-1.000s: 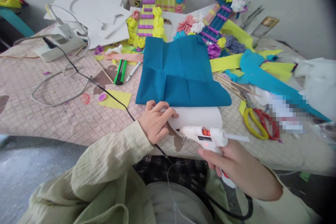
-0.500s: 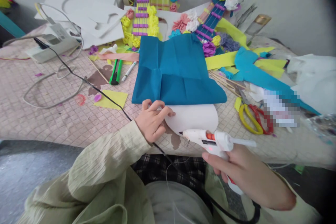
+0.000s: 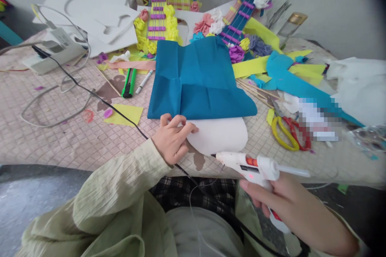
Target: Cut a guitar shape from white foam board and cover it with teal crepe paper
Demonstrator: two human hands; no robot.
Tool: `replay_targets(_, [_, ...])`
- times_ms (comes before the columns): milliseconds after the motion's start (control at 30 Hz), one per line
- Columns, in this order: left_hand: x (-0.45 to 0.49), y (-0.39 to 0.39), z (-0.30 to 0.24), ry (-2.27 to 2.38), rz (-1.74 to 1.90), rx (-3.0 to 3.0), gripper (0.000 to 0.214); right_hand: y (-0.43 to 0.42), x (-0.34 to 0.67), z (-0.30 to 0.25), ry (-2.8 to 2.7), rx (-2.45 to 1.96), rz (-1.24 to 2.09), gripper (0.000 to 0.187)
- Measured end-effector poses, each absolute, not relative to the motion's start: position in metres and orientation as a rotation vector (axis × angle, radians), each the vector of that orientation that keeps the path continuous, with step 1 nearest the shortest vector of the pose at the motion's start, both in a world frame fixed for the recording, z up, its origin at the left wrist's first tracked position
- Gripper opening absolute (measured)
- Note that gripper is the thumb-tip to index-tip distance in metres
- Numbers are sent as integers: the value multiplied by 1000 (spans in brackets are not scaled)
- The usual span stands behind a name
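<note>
My left hand (image 3: 172, 138) rests with curled fingers pressing on the left edge of a rounded white foam piece (image 3: 221, 134) at the table's near edge. A folded blue cloth sheet (image 3: 199, 80) lies over the far part of that white piece. My right hand (image 3: 280, 202) grips a white hot glue gun (image 3: 253, 166), its nozzle pointing left just below the white piece's near edge, a glue stick jutting out behind. The gun's black cord (image 3: 99, 98) runs across the table to the left.
Yellow and red scissors (image 3: 286, 134) lie right of the white piece. A green cutter (image 3: 129, 82), a marker and wooden sticks lie by the cloth. Flower-decorated guitar crafts (image 3: 159, 12), white foam cutouts (image 3: 96, 16), a power strip (image 3: 54, 50) and blue and yellow paper scraps fill the far table.
My right hand has drawn the glue gun down and to the right, away from the white piece. My left hand stays on the piece's edge.
</note>
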State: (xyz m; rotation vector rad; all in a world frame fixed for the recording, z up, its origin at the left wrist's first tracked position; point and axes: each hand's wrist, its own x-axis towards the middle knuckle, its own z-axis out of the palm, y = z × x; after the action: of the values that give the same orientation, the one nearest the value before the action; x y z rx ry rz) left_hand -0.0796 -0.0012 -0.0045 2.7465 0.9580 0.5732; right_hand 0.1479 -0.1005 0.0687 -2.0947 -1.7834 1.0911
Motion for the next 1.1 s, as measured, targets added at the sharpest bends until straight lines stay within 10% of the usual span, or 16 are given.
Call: replay_targets(1100, [-77, 3, -5, 927, 608, 2665, 44, -78, 130, 62, -1943, -1885, 1299, 34])
